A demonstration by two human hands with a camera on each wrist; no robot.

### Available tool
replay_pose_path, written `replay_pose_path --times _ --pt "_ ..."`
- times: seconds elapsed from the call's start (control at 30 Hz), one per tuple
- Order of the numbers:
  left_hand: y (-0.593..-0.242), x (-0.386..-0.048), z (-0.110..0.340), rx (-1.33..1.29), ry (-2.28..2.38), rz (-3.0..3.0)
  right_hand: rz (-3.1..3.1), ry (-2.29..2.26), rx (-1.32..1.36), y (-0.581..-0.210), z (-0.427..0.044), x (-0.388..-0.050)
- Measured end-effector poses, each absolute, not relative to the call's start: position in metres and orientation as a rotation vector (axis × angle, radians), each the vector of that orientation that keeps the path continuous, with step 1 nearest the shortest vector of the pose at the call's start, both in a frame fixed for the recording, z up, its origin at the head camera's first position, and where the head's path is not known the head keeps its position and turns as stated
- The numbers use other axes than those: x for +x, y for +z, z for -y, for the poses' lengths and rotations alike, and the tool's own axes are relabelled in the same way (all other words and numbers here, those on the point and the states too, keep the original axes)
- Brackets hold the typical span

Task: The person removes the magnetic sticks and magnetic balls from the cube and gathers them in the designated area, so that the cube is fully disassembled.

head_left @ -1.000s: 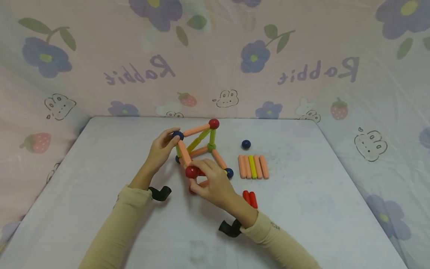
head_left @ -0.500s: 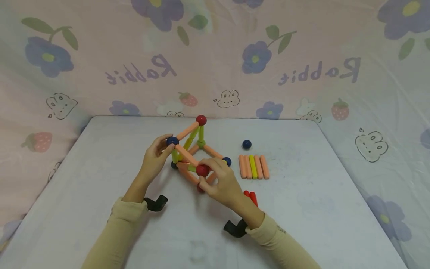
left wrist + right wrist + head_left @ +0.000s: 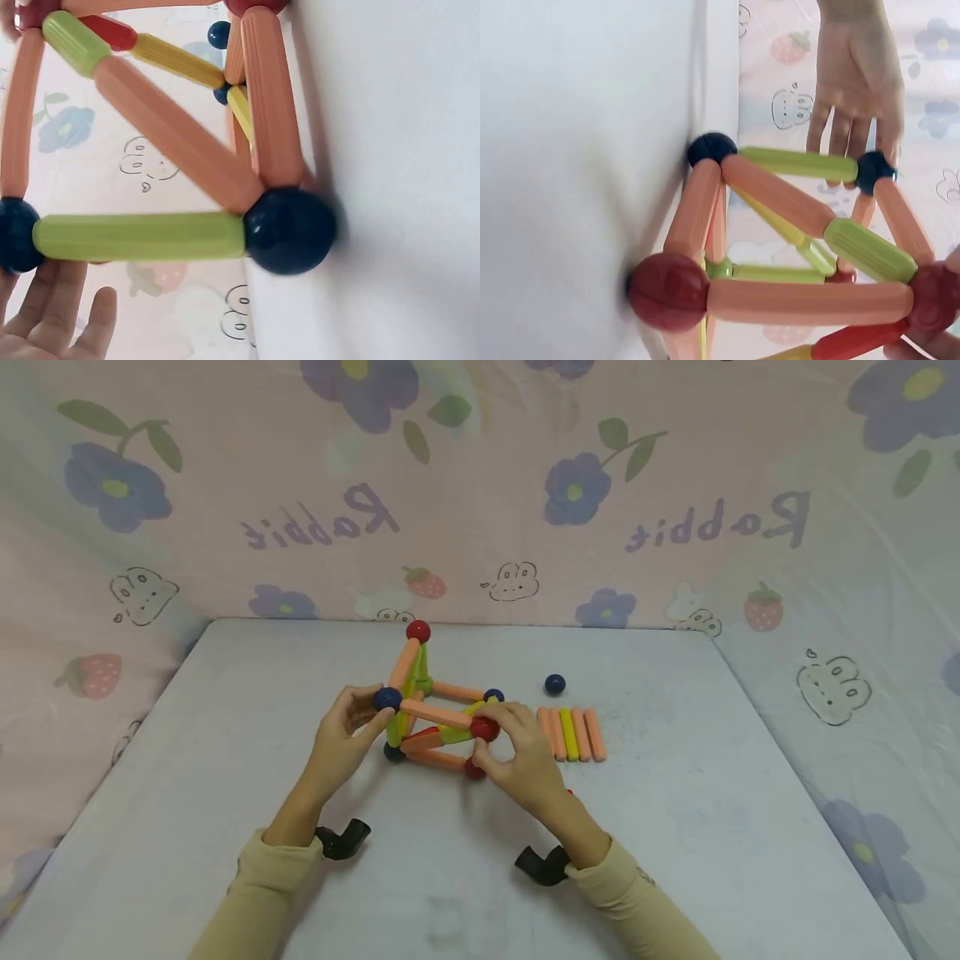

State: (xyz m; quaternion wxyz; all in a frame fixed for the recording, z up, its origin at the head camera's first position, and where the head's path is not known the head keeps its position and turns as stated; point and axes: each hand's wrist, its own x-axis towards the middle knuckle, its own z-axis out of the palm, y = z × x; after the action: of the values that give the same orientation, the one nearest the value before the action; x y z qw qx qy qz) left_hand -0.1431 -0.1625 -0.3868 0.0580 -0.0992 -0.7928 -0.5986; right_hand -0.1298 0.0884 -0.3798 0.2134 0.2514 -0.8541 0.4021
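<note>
A frame of magnetic sticks and balls (image 3: 437, 713) stands on the white table, orange, green, yellow and red sticks joining blue, red and green balls. My left hand (image 3: 337, 739) holds the dark blue ball (image 3: 387, 699) at its upper near-left corner between thumb and fingers. At the upper near-right corner, my right hand (image 3: 525, 764) pinches a red ball (image 3: 484, 728). Beneath, a lower red ball (image 3: 669, 292) and a lower blue ball (image 3: 290, 230) sit at the table surface. Diagonal sticks cross some of its sides. In the head view the right hand partly hides the right side.
Right of the frame lies a row of several orange sticks (image 3: 597, 735) with one yellow stick (image 3: 572, 735). A loose blue ball (image 3: 555, 684) is behind them. My right forearm covers most of the red sticks. Patterned cloth (image 3: 480, 543) hangs behind the table.
The frame has turned counterclockwise seen from above. My right hand has moved right with its red ball, my left hand slightly nearer with its blue ball. The far red ball has swung left.
</note>
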Motion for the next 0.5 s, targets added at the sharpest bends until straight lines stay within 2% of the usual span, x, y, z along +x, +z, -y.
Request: replay_pose_path --times 0.5 --pt "-0.3858 -0.1359 0.1578 -0.379 -1.715 2.453 2.492 1.046 0.515 -0.3795 -0.0958 -0.1394"
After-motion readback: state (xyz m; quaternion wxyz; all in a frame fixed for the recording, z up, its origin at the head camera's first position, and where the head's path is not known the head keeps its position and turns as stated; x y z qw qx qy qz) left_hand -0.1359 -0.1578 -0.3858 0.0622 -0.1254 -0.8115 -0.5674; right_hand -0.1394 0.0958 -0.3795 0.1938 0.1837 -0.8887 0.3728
